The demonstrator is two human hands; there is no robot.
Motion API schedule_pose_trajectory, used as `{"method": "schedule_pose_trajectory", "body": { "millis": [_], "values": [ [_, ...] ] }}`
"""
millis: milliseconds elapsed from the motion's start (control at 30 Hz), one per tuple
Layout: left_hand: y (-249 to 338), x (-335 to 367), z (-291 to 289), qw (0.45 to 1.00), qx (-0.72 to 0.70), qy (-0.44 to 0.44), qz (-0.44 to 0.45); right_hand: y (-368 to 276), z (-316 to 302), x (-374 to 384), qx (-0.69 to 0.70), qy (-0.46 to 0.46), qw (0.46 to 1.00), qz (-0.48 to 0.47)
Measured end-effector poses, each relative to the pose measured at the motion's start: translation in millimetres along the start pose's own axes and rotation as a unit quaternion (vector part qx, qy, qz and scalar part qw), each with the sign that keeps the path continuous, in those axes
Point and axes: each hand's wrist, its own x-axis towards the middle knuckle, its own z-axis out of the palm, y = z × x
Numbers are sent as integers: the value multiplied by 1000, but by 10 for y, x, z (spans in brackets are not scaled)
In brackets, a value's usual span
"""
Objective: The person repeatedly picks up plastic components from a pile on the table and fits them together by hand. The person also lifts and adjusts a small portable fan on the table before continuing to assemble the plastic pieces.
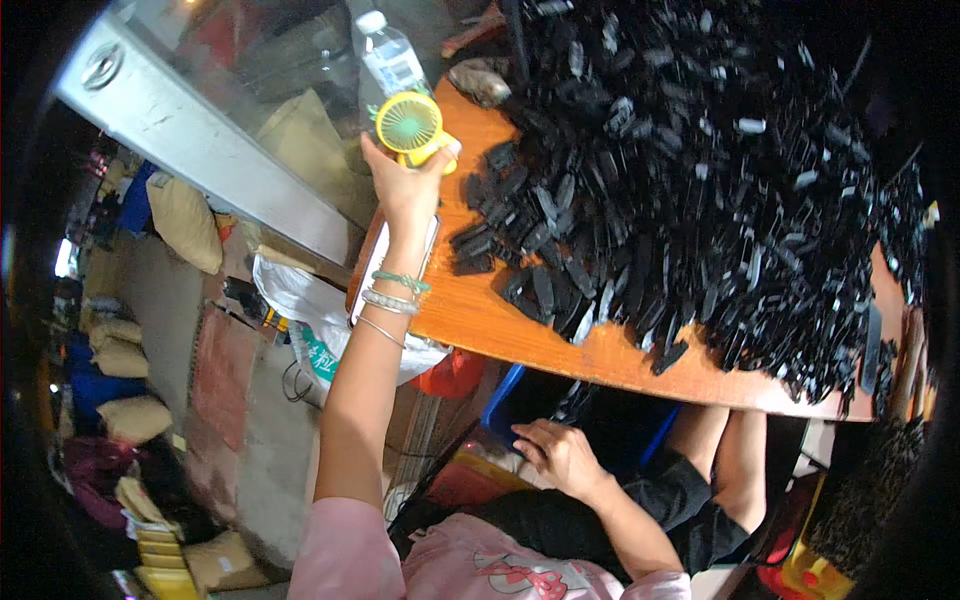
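My left hand [405, 185] is stretched out over the left end of the orange wooden table [520, 335] and grips a small yellow handheld fan [412, 127] with a green grille. Bracelets circle that wrist. A phone [362, 290] lies on the table edge under the forearm. My right hand [558, 455] rests in my lap on black clothing below the table edge, fingers loosely spread and holding nothing. A large heap of small black plastic parts [690, 180] covers most of the tabletop to the right of the fan.
A clear plastic water bottle [388, 55] stands just behind the fan. A white plastic bag [310, 320] hangs beside the table's left end. Tan sacks [185, 220] lie on the floor at the left. A blue stool [505, 395] shows under the table.
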Motion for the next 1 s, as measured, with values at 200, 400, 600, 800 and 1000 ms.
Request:
{"method": "schedule_pose_trajectory", "body": {
  "millis": [200,400,600,800,1000],
  "values": [
    [142,-18,110,997,55,14,46,74,0,-71,0,9,1000,3],
    [-11,180,-118,994,-36,-84,-65,-53,52,-61,-20,-32,998,42],
    [-90,182,-207,985,-104,-125,-62,43,90,-98,-49,-41,998,29],
    [-263,61,-464,992,34,41,111,49,127,-48,-56,-19,998,9],
    [411,-472,-475,945,136,-247,166,7,-40,-14,-46,31,998,9]
  ]
}}
